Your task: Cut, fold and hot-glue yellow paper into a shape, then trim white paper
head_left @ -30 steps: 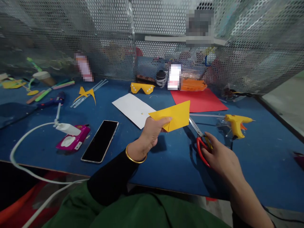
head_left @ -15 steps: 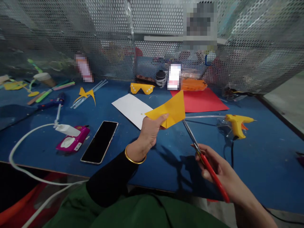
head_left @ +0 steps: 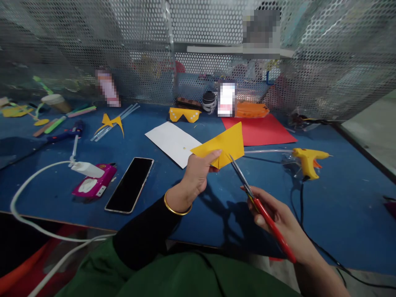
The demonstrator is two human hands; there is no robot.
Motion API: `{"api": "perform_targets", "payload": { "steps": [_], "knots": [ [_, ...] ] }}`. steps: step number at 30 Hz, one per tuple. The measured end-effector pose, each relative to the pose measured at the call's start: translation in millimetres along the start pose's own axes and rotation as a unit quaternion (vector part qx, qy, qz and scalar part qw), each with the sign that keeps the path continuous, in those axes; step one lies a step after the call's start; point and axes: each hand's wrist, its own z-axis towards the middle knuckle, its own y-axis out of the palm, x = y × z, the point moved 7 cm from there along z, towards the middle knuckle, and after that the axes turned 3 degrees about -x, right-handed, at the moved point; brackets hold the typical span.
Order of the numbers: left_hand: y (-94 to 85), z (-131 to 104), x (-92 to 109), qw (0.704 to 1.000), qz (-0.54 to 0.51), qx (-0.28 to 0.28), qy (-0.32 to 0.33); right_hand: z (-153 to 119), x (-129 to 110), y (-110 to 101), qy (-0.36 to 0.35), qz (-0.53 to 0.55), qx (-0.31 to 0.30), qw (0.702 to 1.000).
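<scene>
My left hand [head_left: 198, 171] pinches a folded piece of yellow paper [head_left: 227, 142] by its lower left part, thumb on top, above the table. Red-handled scissors [head_left: 269, 220] are in my right hand [head_left: 272, 210], their blades pointing up and left. The blade tips overlap the paper's lower edge, just right of my left thumb. A white sheet [head_left: 170, 142] lies behind my left hand, and a red sheet [head_left: 262, 132] lies behind the yellow paper. Farther back sits a yellow mask shape with white dots [head_left: 185, 115].
On the blue table [head_left: 173, 227], a black phone [head_left: 130, 185] and a purple power socket [head_left: 94, 181] with a white cable lie left. A yellow glue gun [head_left: 309, 161] is right. Yellow cut-outs [head_left: 113, 123], an orange item [head_left: 252, 109] and a mesh screen [head_left: 123, 45] are behind.
The scissors in my right hand have moved left and slightly up, from beside the paper's right corner to its lower edge. The yellow paper has shifted slightly right.
</scene>
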Motion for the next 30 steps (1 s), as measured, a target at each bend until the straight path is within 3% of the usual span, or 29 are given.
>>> {"api": "perform_targets", "payload": {
  "steps": [15, 25, 30],
  "knots": [
    [5.0, -6, -6, 0.999, -0.002, -0.008, -0.050, 4, 11, 4, -0.002, 0.067, -0.066, 0.996],
    [7.6, -10, -16, 1.000, -0.006, 0.007, -0.006, 6, -2, 15, 0.003, 0.024, -0.009, 1.000],
    [11.2, -15, -20, 1.000, 0.001, -0.005, -0.022, 8, -2, 18, 0.007, 0.021, 0.000, 1.000]
  ]
}}
